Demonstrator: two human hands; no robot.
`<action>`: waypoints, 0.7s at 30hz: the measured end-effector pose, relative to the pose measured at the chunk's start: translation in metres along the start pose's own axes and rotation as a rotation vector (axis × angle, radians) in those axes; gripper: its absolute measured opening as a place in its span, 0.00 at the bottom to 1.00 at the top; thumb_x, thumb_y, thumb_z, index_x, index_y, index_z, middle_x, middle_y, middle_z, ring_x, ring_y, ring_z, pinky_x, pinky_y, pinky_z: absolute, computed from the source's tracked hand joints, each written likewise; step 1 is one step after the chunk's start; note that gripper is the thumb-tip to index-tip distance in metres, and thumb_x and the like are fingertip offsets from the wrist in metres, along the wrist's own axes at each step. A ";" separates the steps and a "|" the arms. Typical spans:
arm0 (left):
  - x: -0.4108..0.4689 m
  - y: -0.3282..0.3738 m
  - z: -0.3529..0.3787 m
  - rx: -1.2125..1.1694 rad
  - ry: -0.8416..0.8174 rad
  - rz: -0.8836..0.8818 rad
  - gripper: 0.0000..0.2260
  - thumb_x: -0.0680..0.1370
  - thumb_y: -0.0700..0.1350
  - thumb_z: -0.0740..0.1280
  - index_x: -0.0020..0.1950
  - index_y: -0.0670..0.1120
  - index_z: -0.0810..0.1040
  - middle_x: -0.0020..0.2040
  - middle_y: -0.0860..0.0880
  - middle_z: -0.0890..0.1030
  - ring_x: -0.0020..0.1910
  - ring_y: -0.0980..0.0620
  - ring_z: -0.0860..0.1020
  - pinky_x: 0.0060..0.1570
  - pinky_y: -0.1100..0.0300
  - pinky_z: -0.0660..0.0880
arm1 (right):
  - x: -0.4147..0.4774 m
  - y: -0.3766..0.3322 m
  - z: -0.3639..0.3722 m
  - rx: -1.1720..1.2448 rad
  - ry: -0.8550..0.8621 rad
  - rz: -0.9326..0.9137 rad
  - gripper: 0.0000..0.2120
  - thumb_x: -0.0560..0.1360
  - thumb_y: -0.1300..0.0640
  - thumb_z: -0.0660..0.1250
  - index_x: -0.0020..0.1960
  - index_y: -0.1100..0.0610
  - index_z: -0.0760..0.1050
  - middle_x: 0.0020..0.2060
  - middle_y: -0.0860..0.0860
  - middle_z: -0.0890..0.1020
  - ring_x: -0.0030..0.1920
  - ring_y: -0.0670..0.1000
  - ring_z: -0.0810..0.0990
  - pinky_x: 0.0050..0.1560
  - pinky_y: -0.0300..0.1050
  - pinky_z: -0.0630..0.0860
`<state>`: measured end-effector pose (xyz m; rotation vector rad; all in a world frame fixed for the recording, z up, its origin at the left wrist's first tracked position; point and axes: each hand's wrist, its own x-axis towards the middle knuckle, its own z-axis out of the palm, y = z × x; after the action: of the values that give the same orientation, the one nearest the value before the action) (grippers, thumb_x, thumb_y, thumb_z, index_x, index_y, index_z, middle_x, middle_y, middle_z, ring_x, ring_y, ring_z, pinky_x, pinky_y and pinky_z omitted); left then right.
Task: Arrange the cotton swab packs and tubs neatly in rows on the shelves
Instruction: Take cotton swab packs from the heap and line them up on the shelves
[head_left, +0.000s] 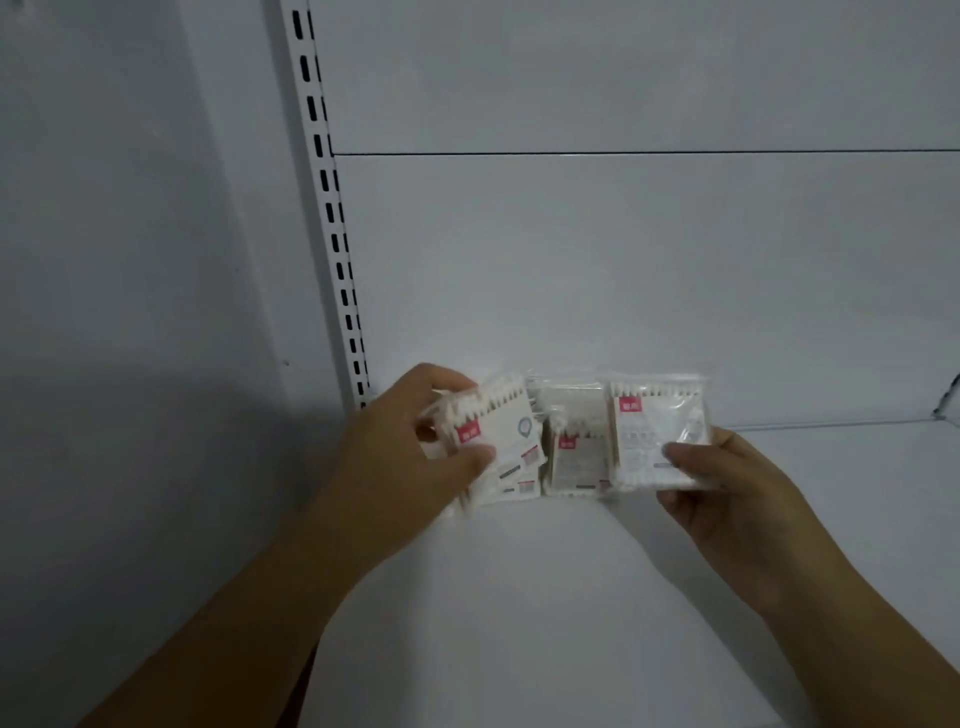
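Three groups of clear cotton swab packs with red labels sit near the back left of a white shelf (519, 597). My left hand (400, 457) grips a small stack of packs (506, 441), thumb across the front, tilted to the left. A middle pack (574, 457) stands on the shelf between my hands, with another pack behind it. My right hand (727, 483) pinches the right pack (657, 431) at its lower right corner, holding it upright beside the middle one.
A white slotted upright (332, 218) runs down the left of the shelf's back panel (623, 260). A grey wall (130, 312) lies left of it. A shelf bracket (948, 400) shows at the far right edge.
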<state>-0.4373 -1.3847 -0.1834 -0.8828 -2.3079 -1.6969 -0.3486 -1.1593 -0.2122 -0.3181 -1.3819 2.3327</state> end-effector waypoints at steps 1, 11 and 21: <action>0.002 -0.003 0.004 0.097 -0.006 0.017 0.16 0.67 0.38 0.78 0.45 0.54 0.75 0.43 0.55 0.83 0.40 0.61 0.82 0.33 0.70 0.75 | -0.001 0.000 0.000 -0.015 0.008 0.002 0.19 0.60 0.64 0.70 0.50 0.59 0.73 0.44 0.58 0.84 0.37 0.50 0.84 0.32 0.38 0.78; 0.015 -0.034 0.016 1.045 -0.176 0.306 0.23 0.57 0.60 0.78 0.48 0.51 0.82 0.53 0.50 0.82 0.57 0.45 0.79 0.62 0.29 0.61 | -0.009 0.003 0.002 -0.213 0.082 -0.125 0.26 0.71 0.71 0.70 0.59 0.46 0.69 0.44 0.55 0.85 0.45 0.55 0.85 0.46 0.50 0.82; 0.018 -0.022 0.023 1.253 -0.351 0.172 0.31 0.80 0.60 0.59 0.79 0.59 0.47 0.80 0.54 0.52 0.78 0.52 0.47 0.71 0.35 0.36 | 0.024 0.009 -0.008 -1.427 -0.103 -0.504 0.18 0.67 0.51 0.78 0.50 0.44 0.72 0.54 0.43 0.75 0.47 0.43 0.77 0.44 0.38 0.78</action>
<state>-0.4589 -1.3612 -0.2011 -0.9910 -2.6623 0.1543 -0.3690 -1.1461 -0.2236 -0.1713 -2.5596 0.6703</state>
